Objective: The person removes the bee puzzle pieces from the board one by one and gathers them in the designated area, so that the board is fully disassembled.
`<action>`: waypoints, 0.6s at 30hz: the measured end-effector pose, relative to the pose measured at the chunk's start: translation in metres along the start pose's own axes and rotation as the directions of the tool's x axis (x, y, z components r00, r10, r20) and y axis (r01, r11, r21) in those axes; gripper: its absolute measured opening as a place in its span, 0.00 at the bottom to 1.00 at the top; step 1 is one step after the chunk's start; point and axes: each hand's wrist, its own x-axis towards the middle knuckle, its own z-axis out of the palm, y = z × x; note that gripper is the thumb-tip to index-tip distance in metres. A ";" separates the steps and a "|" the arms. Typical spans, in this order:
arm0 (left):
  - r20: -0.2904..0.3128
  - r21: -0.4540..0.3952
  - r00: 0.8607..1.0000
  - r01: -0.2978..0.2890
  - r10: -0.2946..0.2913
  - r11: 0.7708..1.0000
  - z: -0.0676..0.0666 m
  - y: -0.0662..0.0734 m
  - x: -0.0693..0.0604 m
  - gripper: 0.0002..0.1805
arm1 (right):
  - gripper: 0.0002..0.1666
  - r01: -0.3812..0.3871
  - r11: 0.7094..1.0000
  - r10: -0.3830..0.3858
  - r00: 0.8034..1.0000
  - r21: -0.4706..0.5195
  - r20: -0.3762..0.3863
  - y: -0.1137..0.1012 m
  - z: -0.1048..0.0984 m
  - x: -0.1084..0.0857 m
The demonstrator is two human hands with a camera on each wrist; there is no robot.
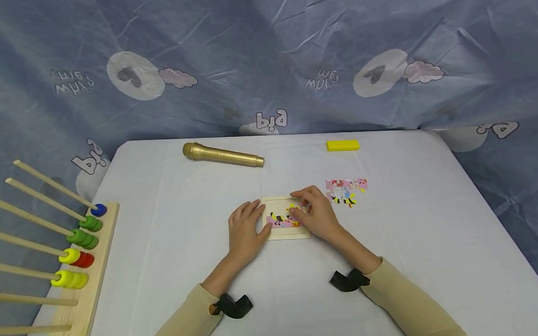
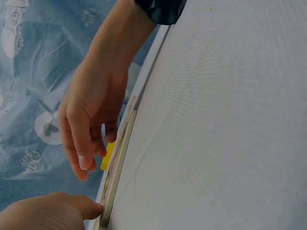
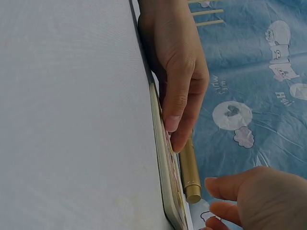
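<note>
A small wooden puzzle tray (image 1: 289, 236) lies flat on the table, with pink pieces (image 1: 276, 224) carrying a yellow-and-black picture along its lower part. The fingers of my left hand (image 1: 244, 234) are spread along the tray's left edge, and its thumb touches the lower left corner. Over the tray's right side is my right hand (image 1: 320, 214), its thumb and fingers loosely bent and apart, with no piece visible between them. Beside that hand, several joined pink puzzle pieces (image 1: 346, 184) lie on the table to the right. The right hand covers part of the tray.
A gold microphone (image 1: 224, 155) and a yellow block (image 1: 342, 145) lie near the table's far edge. On the left stands a wooden counting rack (image 1: 96, 273) with long pegs and coloured rings. Behind the table (image 1: 172, 211) hangs a patterned blue-grey cloth (image 1: 256, 50).
</note>
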 end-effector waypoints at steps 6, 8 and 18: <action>0.003 -0.001 1.000 0.005 -0.005 1.000 0.000 0.000 -0.001 0.26 | 0.20 -0.006 0.999 0.007 1.000 -0.041 0.023 0.003 0.001 -0.001; 0.004 -0.001 1.000 0.004 -0.004 1.000 0.000 0.000 -0.001 0.26 | 0.20 -0.004 0.998 0.006 1.000 -0.058 0.031 0.004 0.002 -0.002; 0.004 -0.006 1.000 -0.001 0.001 1.000 0.000 0.000 0.000 0.26 | 0.16 0.013 0.995 -0.008 0.999 -0.102 0.049 0.005 0.003 -0.002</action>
